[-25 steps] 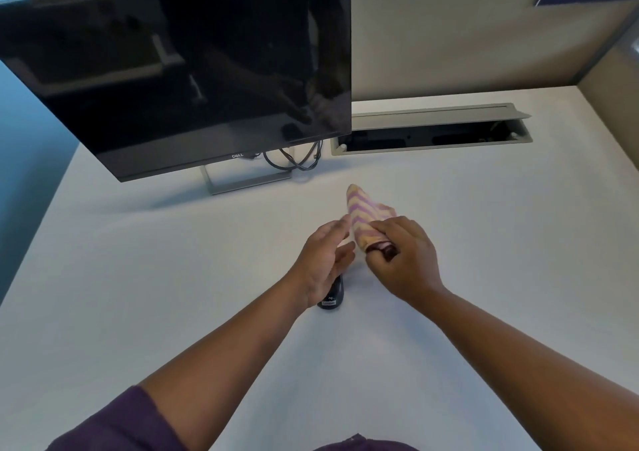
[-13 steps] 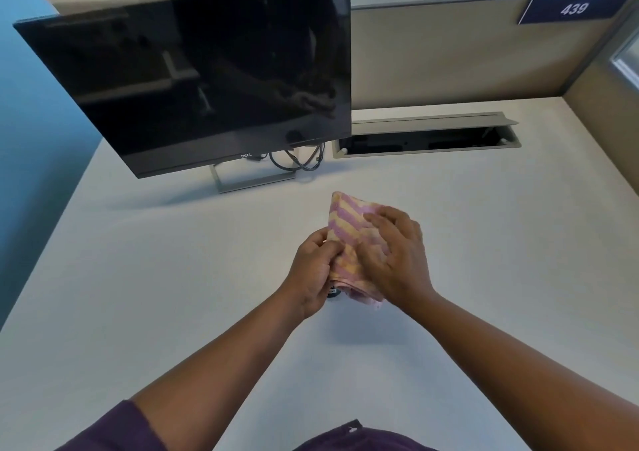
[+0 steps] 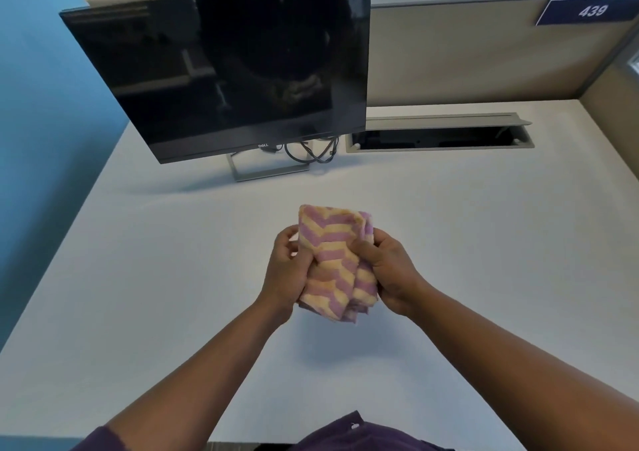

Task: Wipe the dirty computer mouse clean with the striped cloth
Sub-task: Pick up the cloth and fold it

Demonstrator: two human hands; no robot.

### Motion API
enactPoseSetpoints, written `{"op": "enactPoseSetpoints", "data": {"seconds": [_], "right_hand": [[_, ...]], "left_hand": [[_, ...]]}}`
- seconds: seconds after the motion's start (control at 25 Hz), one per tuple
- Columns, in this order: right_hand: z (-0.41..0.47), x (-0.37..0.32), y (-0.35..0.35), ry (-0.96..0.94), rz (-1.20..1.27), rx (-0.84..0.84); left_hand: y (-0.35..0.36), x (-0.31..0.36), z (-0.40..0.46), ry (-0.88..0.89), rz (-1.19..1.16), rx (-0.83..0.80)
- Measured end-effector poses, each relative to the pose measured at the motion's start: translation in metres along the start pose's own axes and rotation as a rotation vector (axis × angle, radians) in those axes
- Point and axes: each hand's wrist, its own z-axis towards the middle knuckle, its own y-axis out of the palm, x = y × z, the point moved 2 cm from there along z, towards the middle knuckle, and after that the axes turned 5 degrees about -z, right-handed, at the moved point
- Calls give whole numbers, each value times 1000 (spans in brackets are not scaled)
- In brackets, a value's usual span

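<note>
Both hands raised above the desk [image 3: 138,295], holding the striped cloth [image 3: 332,264] bunched between them. Left hand [image 3: 287,271] grips the cloth's left edge, fingers curled round it, thumb on top. Right hand [image 3: 387,271] grips the right side, fingers wrapped into the folds, thumb pressing the front. The computer mouse is not visible; probably wrapped inside the cloth, which would explain the two-handed cupped hold for rubbing all sides at once, but can't confirm. Cloth hangs in a loose wad, lower corners dangling free, clear of the desk. Forearms angled inward from the bottom corners, wrists close together, palms facing each other. Judged step: wiping in hand, mid-task. Behind: Dell monitor [image 3: 224,77] on its stand, cables [image 3: 311,150] under it, open cable tray [image 3: 439,132] to its right.
</note>
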Motion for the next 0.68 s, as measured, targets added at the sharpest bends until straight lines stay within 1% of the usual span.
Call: {"op": "enactPoseSetpoints", "data": {"seconds": [0.04,0.08,0.12,0.16,0.2,0.24,0.32,0.4,0.48,0.6,0.68], "right_hand": [[-1,2,7,-16,-43,1],[-2,4,13,-21,-102,5],[-2,7,20,-22,-165,2],[-3,11,27,-23,-215,-11],[-4,14,33,-26,-241,-27],[-5,17,39,-27,-251,-38],[-7,21,49,-44,-258,-58],[-9,25,55,-86,-282,-93],[-11,28,61,-96,-274,-124],[-13,35,68,-38,-211,-167],[-13,41,71,13,-201,-179]], "left_hand": [[-8,1,-4,137,184,87],[-13,5,-8,298,349,133],[-18,10,-10,445,482,137],[-22,14,-11,548,567,115],[-26,17,-12,597,599,85],[-31,20,-12,588,578,56],[-36,19,-13,476,521,-21],[-36,12,-17,398,549,-102],[-35,4,-22,396,540,-152],[-41,-2,-24,363,451,-225],[-49,-5,-23,332,437,-252]]}}
